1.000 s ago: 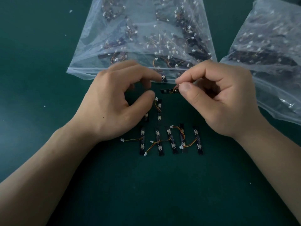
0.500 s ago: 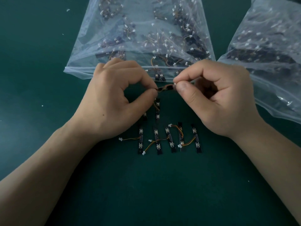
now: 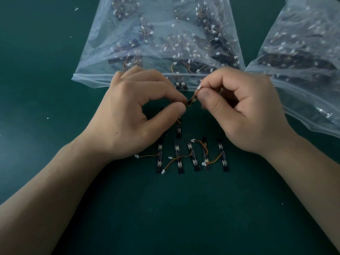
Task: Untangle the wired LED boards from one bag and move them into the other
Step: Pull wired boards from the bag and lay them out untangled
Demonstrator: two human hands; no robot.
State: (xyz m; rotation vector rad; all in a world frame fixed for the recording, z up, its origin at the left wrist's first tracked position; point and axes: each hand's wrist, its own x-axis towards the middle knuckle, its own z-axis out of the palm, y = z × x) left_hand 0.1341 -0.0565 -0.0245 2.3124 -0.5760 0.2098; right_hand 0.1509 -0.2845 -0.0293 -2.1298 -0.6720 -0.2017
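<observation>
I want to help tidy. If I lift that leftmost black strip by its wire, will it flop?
The leftmost strip looks stiff: it lies dead straight. Its thin wire curves loosely, so the strip would probably dangle and swing. Small and thin, it's likely very light.

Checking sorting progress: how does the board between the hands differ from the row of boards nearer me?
Held board is pinched between left hand and right hand; row boards lie on the table. Held board slants; row boards sit roughly parallel. Both have orange wires, white plugs.
</observation>
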